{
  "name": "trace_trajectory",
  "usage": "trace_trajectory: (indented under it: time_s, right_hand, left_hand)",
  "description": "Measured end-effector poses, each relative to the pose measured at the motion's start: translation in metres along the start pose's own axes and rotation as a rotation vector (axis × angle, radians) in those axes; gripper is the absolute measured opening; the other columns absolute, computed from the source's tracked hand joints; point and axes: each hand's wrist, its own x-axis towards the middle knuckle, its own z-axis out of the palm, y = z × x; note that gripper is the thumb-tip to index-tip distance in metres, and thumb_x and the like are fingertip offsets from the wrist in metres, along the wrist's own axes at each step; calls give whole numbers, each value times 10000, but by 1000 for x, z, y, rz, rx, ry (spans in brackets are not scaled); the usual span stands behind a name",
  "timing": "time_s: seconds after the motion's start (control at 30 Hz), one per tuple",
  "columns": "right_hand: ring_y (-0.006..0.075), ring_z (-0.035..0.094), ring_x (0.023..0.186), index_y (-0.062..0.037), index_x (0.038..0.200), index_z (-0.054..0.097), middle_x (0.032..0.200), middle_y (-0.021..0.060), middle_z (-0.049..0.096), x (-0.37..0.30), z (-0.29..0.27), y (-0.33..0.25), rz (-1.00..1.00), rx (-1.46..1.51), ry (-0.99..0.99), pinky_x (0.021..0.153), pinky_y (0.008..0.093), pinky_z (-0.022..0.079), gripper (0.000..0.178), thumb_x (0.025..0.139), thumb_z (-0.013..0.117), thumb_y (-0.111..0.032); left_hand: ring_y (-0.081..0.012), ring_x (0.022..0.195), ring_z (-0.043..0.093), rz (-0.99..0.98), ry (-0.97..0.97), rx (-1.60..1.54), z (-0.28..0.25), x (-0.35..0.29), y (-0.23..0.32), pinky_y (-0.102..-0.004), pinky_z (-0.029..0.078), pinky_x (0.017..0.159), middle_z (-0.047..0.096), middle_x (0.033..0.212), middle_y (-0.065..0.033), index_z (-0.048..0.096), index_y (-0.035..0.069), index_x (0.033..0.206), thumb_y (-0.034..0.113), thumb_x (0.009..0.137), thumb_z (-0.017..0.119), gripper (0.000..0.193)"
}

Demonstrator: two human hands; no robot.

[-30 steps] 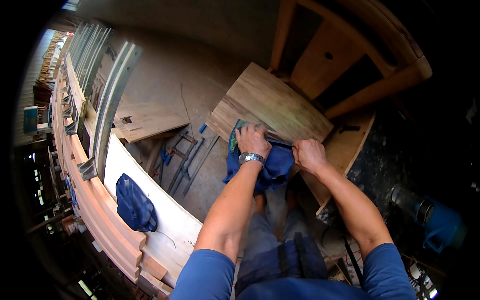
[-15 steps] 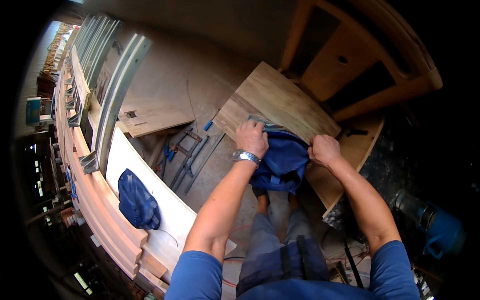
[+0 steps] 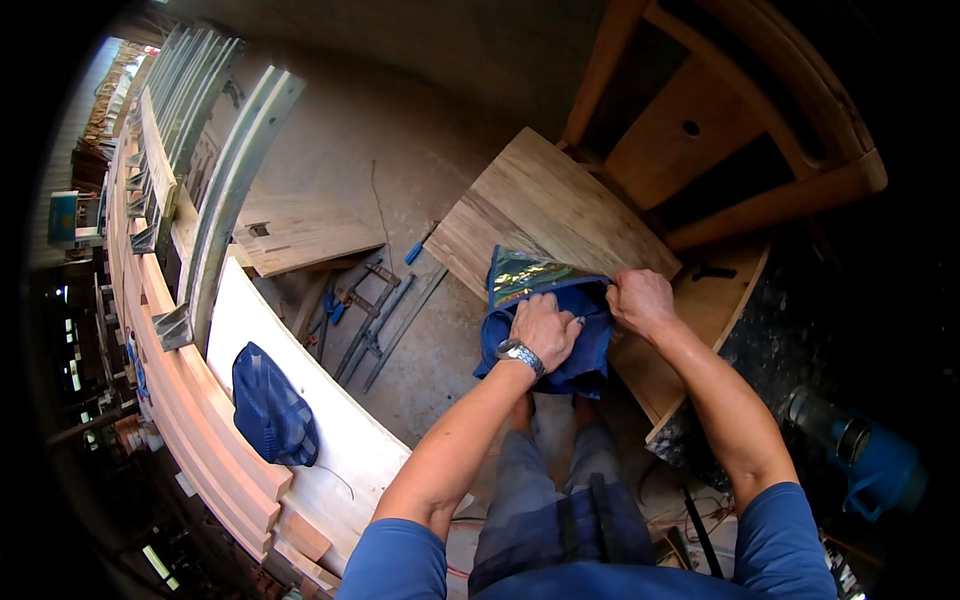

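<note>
A blue cloth bag (image 3: 594, 340) with a shiny clear plastic panel (image 3: 530, 276) along its far side hangs in front of my legs, its mouth facing up. My right hand (image 3: 643, 299) pinches the bag's right upper edge. Inside the opening, below the panel, my left hand (image 3: 546, 331) has its fingers curled against the cloth; a metal watch (image 3: 520, 357) is on that wrist. Part of the inside is covered by this hand. A wooden panel (image 3: 570, 205) lies just beyond the bag.
Left, a blue mesh-like bag (image 3: 272, 405) rests on a white board (image 3: 350, 490) beside stacked timber (image 3: 205, 400) and metal rails (image 3: 235, 190). Clamps (image 3: 375, 310) lie on the floor. Right are a wooden chair (image 3: 690, 125), an open wooden box (image 3: 690, 360) and a blue jug (image 3: 880, 465).
My left hand has left the bag's far left edge and moved down and right into its opening. The clear panel now stands uncovered. My right hand keeps its hold at the right edge.
</note>
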Motion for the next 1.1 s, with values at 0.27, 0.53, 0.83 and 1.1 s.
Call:
trace_trajectory:
  time_s: [0.27, 0.53, 0.83, 1.1]
  right_hand:
    - [466, 694, 873, -33, 875, 729, 870, 265, 714, 3, 1, -4, -8, 63, -25, 809, 554, 557, 237, 873, 614, -241]
    - [467, 701, 889, -35, 877, 735, 876, 269, 716, 20, 0, 14, 67, 81, 76, 796, 551, 572, 237, 875, 623, -244]
    - [317, 716, 1078, -15, 1209, 699, 1136, 202, 744, 31, -93, 30, 110, 589, -111, 919, 431, 564, 475, 991, 635, -431]
    - [316, 689, 1160, -12, 1445, 547, 1317, 216, 675, -157, -165, -85, 27, 1514, -1150, 1027, 471, 527, 784, 1048, 362, -662]
  left_hand:
    - [-408, 1028, 640, -96, 283, -220, 14, 60, 6, -483, 537, 852, 652, 1078, -210, 654, 60, 1102, 107, 930, 565, 199]
    - [-291, 859, 690, 219, 193, 231, -5, 54, 4, -423, 596, 687, 616, 1007, -107, 671, 61, 919, 112, 870, 591, 107]
    - [-213, 771, 700, 113, 339, -440, -189, -82, 48, -291, 586, 690, 695, 921, -63, 735, -1, 1111, 100, 893, 737, 240]
    - [-112, 828, 697, -189, -2, -1408, -224, -174, 73, -250, 592, 729, 741, 975, -49, 724, -9, 1138, 236, 1005, 701, 280]
